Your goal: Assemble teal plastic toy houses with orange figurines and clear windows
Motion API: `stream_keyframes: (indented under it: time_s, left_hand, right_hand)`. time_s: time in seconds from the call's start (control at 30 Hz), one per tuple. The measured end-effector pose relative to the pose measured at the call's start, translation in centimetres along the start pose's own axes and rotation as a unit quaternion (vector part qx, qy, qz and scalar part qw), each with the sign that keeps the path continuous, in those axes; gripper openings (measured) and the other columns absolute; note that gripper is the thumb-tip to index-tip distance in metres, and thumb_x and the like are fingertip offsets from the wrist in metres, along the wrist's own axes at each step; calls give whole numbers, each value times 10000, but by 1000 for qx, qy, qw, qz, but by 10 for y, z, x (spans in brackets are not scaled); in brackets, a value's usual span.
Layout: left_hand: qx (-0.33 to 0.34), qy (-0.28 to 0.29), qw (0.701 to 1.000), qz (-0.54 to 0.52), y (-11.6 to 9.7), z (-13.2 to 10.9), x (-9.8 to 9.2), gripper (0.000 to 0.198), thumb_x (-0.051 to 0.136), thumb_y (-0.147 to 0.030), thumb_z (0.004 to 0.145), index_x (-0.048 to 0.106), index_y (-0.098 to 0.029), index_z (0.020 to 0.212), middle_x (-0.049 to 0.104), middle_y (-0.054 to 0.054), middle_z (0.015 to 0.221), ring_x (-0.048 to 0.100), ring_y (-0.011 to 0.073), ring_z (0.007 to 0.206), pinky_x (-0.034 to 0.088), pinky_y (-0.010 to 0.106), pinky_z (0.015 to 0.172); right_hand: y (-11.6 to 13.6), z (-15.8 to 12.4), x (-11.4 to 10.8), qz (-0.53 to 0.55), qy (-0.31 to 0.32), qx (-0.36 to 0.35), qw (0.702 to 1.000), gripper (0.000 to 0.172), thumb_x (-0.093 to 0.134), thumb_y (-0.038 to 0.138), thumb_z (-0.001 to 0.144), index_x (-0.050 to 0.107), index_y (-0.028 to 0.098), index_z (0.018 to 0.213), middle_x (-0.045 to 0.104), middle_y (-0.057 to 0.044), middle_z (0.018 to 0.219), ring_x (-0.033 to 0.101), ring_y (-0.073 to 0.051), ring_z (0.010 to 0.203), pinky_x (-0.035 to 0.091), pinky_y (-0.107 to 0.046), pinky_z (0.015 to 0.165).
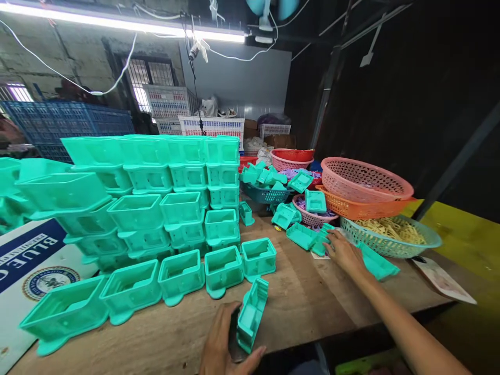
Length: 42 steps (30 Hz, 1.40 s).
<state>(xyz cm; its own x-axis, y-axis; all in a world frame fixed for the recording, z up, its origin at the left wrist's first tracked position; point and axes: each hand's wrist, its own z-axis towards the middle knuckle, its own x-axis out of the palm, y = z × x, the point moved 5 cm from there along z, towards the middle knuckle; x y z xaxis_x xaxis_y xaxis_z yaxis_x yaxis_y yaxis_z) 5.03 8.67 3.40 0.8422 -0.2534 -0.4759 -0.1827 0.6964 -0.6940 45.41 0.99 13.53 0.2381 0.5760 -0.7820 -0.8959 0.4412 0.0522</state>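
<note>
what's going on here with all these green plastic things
A person at a wooden table has a green plastic piece between the thumb and fingers of the left hand. The right hand is at some loose green parts in front of the baskets. Stacks of similar boxy pieces stand on the left.

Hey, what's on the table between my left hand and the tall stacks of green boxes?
In the head view, a front row of unstacked green boxes stands between your left hand and the stacks, with bare wooden tabletop nearer the hand.
</note>
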Motion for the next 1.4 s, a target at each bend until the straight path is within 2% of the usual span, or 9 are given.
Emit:
stream_keyframes:
  time_s: [0.2, 0.37, 0.53, 0.67, 0.73, 0.8, 0.93, 1.07, 1.4]
  left_hand:
    - [-54, 152, 977, -136, -20, 35, -9, 1013, 910, -377, 742, 356, -228, 1576, 465, 191, 1593, 504, 386, 1447, 430, 599, 1199]
    - [-83, 244, 948, -185, -32, 60, 4, 1201, 953, -355, 691, 223, -212, 1633, 320, 181, 1683, 351, 365, 1549, 303, 573, 1278]
    - [-85, 232, 948, -200, -38, 61, 12, 1195, 962, -392, 686, 243, -216, 1625, 345, 172, 1669, 360, 363, 1541, 310, 570, 1276]
    - [-89, 199, 956, -195, -37, 49, 9, 1335, 998, -465, 615, 186, -209, 1643, 236, 192, 1710, 261, 396, 1579, 263, 590, 1289]
    - [-85, 223, 954, -184, -34, 44, 7, 1419, 1001, -481, 601, 100, -205, 1662, 156, 197, 1732, 192, 405, 1598, 224, 602, 1297]
    - [-78, 252, 949, -174, -31, 43, 4, 1443, 996, -486, 607, 56, -217, 1668, 118, 185, 1742, 155, 408, 1606, 204, 614, 1299]
    - [-73, 287, 942, -156, -22, 51, 0, 1374, 1000, -505, 590, 167, -271, 1657, 231, 156, 1716, 212, 422, 1589, 231, 622, 1297]
    - [-62, 267, 951, -146, -22, 55, -2, 1284, 1015, -497, 558, 295, -288, 1602, 341, 152, 1643, 301, 428, 1543, 267, 624, 1284]
    - [-80, 226, 956, -168, -24, 44, -12, 1178, 990, -497, 601, 315, -282, 1542, 436, 139, 1536, 436, 408, 1445, 336, 611, 1243]
  right_hand:
    - [8, -43, -40, 13, 21, -7, 1000, 289, 435, 331, 988, 688, 192, 1007, 715, -151, 1050, 704, -282, 905, 584, -416, 798]
    - [88, -110, -68, 155, 78, -172, 970, 264, 477, 353, 1026, 708, 242, 1091, 751, -96, 1107, 746, -231, 972, 607, -327, 819]
    - [157, -133, -83, 256, 141, -217, 931, 264, 461, 266, 1062, 669, 260, 1223, 746, -84, 1255, 771, -200, 1019, 629, -285, 826]
    - [158, -127, -90, 304, 120, -207, 922, 309, 535, 345, 1052, 607, 306, 1350, 710, -75, 1352, 729, -207, 1167, 607, -298, 958]
    - [143, -124, -86, 303, 92, -163, 934, 409, 634, 420, 995, 581, 323, 1389, 691, -78, 1381, 702, -235, 1221, 600, -321, 981]
    - [126, -122, -72, 291, 97, -85, 948, 680, 743, 508, 890, 497, 310, 1493, 636, -114, 1454, 650, -296, 1300, 592, -387, 1007]
    - [120, -127, -28, 330, 233, 21, 915, 1245, 867, 591, 682, 180, 256, 1665, 415, -192, 1642, 470, -405, 1463, 507, -552, 1109]
    - [144, -129, -7, 401, 295, 10, 867, 1253, 873, 510, 675, 137, 279, 1662, 426, -162, 1638, 441, -394, 1484, 430, -573, 1176]
    - [183, -129, -18, 455, 355, -40, 816, 1214, 921, 460, 641, 222, 229, 1607, 425, -198, 1618, 475, -376, 1457, 423, -526, 1188]
